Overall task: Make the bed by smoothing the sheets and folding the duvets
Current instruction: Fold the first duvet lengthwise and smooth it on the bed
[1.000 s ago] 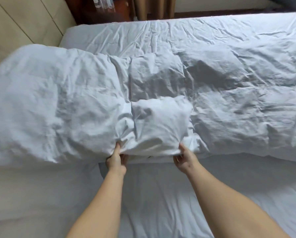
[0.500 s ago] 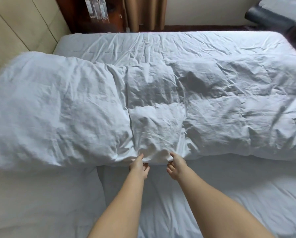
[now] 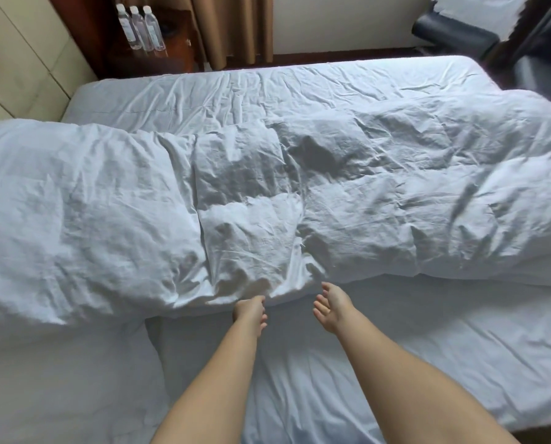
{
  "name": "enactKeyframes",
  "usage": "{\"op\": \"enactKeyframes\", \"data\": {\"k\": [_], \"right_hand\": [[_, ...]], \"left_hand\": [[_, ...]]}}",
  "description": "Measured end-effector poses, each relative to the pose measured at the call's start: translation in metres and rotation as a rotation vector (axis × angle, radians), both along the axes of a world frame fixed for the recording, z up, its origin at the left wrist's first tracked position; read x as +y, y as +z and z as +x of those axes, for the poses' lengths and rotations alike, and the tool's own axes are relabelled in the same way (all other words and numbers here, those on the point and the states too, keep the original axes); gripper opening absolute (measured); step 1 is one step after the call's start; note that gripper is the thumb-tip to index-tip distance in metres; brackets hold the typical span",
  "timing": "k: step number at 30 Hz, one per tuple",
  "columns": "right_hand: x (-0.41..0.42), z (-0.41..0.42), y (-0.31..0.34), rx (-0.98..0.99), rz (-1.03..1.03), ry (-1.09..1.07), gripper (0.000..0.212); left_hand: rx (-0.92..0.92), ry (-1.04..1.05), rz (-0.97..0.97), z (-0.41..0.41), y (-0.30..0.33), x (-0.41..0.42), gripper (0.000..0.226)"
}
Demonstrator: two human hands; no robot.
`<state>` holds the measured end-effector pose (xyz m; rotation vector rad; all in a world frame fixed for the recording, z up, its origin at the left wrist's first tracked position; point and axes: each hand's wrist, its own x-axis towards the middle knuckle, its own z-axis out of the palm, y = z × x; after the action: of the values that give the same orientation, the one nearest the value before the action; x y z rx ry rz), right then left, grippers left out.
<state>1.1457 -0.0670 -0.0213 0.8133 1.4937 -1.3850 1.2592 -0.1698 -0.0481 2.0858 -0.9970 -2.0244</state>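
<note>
Duvet, white and puffy, lies in a long rumpled band across the bed, its near edge running just past the fingertips of both hands. The left hand reaches to that near edge with its fingers curled under at the hem; it looks to pinch a fold of the cover there, though the fingertips are partly hidden by the cloth, so I judge this rather than see it plainly. The right hand is just beside the left, palm turned up, fingers spread and relaxed, holding nothing and apart from the fabric.

Beyond the hands the duvet is creased all over, with a deep hollow in the middle and a bunched ridge straight ahead of the left hand's grip. To the left of the grip the duvet swells high; to the right it stretches out flatter towards the foot of the bed. On the far side of the duvet a strip of fitted sheet shows, wrinkled. On the near side, under the forearms, more sheet lies fairly flat with a few soft folds.

As a judgement, the work is partway: the duvet seems gathered into one lengthwise fold but not squared, and its surface wants smoothing. The far sheet also wants flattening. Three water bottles stand on a dark nightstand beyond the bed.
</note>
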Motion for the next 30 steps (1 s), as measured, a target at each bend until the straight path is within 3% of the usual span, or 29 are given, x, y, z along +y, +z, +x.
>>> {"op": "enactKeyframes", "data": {"k": [6, 11, 14, 17, 22, 26, 30], "right_hand": [[0.069, -0.06, -0.011, -0.028, -0.029, 0.011, 0.044], [0.121, -0.131, -0.018, -0.064, -0.082, 0.019, 0.044], [0.146, -0.175, -0.024, -0.067, -0.127, -0.041, 0.046], [0.163, -0.212, -0.031, -0.07, -0.132, -0.128, 0.049], [0.182, -0.263, -0.045, -0.084, -0.162, -0.26, 0.052], [0.193, -0.298, -0.062, -0.099, -0.127, -0.334, 0.049], [0.205, -0.328, -0.088, -0.16, -0.219, -0.444, 0.044]], "left_hand": [[-0.051, -0.282, -0.117, -0.063, 0.005, 0.058, 0.023], [-0.167, -0.438, -0.234, -0.122, -0.007, 0.113, 0.017], [-0.127, -0.372, -0.196, -0.165, -0.006, 0.146, 0.015], [-0.001, -0.17, -0.024, -0.205, -0.005, 0.176, 0.002], [0.097, 0.019, 0.123, -0.252, -0.01, 0.205, 0.042], [0.087, 0.089, 0.135, -0.279, -0.027, 0.207, 0.054], [0.206, 0.185, 0.219, -0.305, -0.046, 0.212, 0.036]]}}
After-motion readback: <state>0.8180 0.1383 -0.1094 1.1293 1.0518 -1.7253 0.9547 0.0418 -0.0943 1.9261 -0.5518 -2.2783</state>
